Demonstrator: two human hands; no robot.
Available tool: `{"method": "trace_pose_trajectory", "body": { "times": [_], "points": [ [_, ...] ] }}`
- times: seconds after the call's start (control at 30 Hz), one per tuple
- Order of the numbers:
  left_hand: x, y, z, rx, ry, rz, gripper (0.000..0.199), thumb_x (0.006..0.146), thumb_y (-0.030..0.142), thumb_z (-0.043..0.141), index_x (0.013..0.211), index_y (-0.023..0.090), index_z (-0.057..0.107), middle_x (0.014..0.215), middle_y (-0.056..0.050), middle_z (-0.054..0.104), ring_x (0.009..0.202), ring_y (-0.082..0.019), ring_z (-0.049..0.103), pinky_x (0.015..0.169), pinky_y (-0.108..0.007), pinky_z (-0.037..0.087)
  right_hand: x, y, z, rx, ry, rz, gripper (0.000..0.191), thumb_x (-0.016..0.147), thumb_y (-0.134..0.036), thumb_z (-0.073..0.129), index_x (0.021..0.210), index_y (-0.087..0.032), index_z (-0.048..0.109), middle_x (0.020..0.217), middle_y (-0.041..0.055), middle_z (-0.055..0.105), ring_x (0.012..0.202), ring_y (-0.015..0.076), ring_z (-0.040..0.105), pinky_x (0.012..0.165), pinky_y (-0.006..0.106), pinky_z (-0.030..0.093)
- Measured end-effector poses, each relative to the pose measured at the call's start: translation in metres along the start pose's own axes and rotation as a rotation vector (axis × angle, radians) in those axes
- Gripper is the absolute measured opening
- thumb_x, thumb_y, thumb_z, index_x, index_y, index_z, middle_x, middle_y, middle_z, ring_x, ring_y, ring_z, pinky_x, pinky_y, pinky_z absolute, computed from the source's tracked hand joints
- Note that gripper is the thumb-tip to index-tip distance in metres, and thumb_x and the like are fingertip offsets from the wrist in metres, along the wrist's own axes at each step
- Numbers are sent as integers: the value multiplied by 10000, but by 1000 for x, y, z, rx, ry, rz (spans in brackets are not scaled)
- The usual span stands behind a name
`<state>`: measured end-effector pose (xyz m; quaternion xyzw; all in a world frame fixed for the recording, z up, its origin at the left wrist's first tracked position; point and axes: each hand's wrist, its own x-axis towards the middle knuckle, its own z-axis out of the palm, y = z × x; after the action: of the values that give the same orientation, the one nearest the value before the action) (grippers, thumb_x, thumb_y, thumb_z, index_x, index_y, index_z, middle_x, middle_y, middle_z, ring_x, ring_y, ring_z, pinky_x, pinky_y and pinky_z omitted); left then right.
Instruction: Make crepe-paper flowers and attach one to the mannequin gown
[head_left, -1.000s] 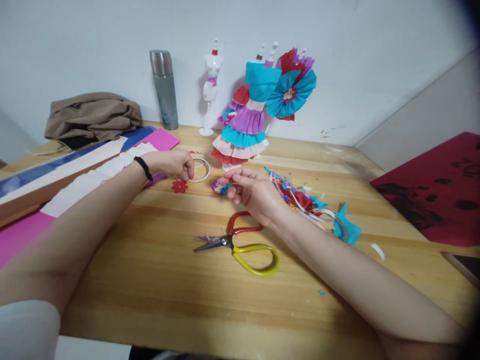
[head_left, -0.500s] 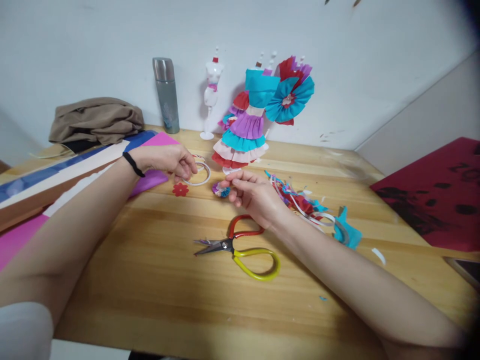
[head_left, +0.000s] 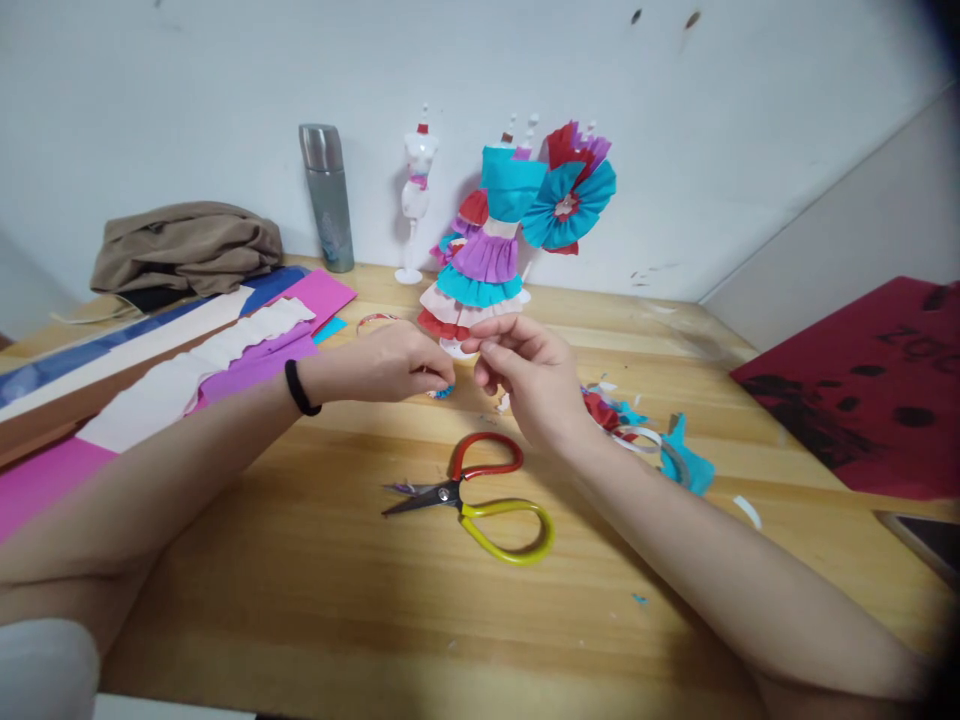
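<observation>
1. Small ruffled blue piece (head_left: 442,391): on the tabletop (head_left: 300,560), a bit toward the back edge from ctr, mostly hidden by my L fingertips; can't tell if they touch it.
2. My L hand (head_left: 394,362): fingers curled, thumb pressed to the index side, knuckles up. Can't tell if anything's pinched in there.
3. My R hand (head_left: 529,375): thumb & index tips close tog., other fingers loosely bent, just beside the L one. Can't tell if it's got something tiny.
4. Scissors (head_left: 445,494): lying nearer the front edge than my hands, btwn my forearms; blades a little apart, pointing to the L edge. Red handle on the back-edge side, yellow on the front-edge side. Purple scrap by the tips.
5. Red-and-white ring (head_left: 375,320): partly behind my L hand, toward the back edge.
6. Paper scraps (head_left: 606,412): heap past my R wrist, toward the R edge, w/ a teal scrap (head_left: 694,468) next to it.
7. Paper sheets (head_left: 187,375): overlapping along the L edge; pink, brown, white, purple.
8. Back edge, L to R: brown cloth (head_left: 187,245) at the corner, grey bottle (head_left: 328,205), bare white mannequin (head_left: 417,195), then dressed mannequins (head_left: 491,255) in tiered ruffles, one w/ a big teal flower (head_left: 570,205).
9. Red panel (head_left: 862,390) w/ dark spots: R edge.
</observation>
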<state>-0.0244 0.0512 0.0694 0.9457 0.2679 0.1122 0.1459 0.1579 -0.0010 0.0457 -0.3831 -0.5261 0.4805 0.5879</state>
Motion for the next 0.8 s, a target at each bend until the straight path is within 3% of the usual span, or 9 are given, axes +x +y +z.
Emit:
{"method": "trace_pose_trajectory", "body": {
  "times": [0.1,0.3,0.4,0.53,0.67,0.73,0.8],
  "points": [
    [0,7,9,202,-5,73,266,929,210,503,749,177,697,771,-62,678,727,-169,553,657,-320,348,-2,-4,0,-67,-10,-75,90,743,-228,662,826,-198,642,768,-4,672,503,75,526,473,234,405],
    [0,9,15,361,-5,14,240,910,138,473,864,192,702,863,-69,711,753,-183,576,603,-319,283,-6,-8,4,-156,-21,-104,46,763,-249,670,799,-229,650,765,11,681,556,114,531,511,270,441],
    [2,8,12,265,40,16,223,898,145,493,859,190,709,906,-60,720,793,-174,586,636,-300,322,-5,-8,3,-167,1,-111,48,761,-264,683,787,-235,656,784,18,690,557,124,536,519,286,450],
    [1,9,-2,-22,132,-137,146,845,257,607,741,166,655,665,-4,598,648,-124,498,609,-269,328,-2,-7,0,-151,8,-127,21,767,-238,677,774,-250,661,798,17,688,544,126,539,523,302,452],
    [-3,15,-20,-184,294,-268,374,851,252,569,530,172,394,533,35,326,554,-83,303,546,-273,233,-1,-5,0,-172,25,-91,53,771,-228,700,761,-267,666,788,18,676,559,137,534,511,302,441],
    [-6,17,-26,-239,322,-301,413,851,221,551,504,173,333,531,36,281,546,-72,263,540,-275,214,-1,-5,-1,-171,18,-77,67,775,-209,698,758,-267,669,786,16,671,561,135,531,511,300,436],
    [-7,18,-30,-280,282,-342,396,847,217,561,497,161,385,512,35,320,531,-63,283,538,-264,230,0,-4,-2,-161,-2,-69,89,780,-179,686,753,-263,672,786,12,662,557,126,530,520,299,433]
  ]
}}
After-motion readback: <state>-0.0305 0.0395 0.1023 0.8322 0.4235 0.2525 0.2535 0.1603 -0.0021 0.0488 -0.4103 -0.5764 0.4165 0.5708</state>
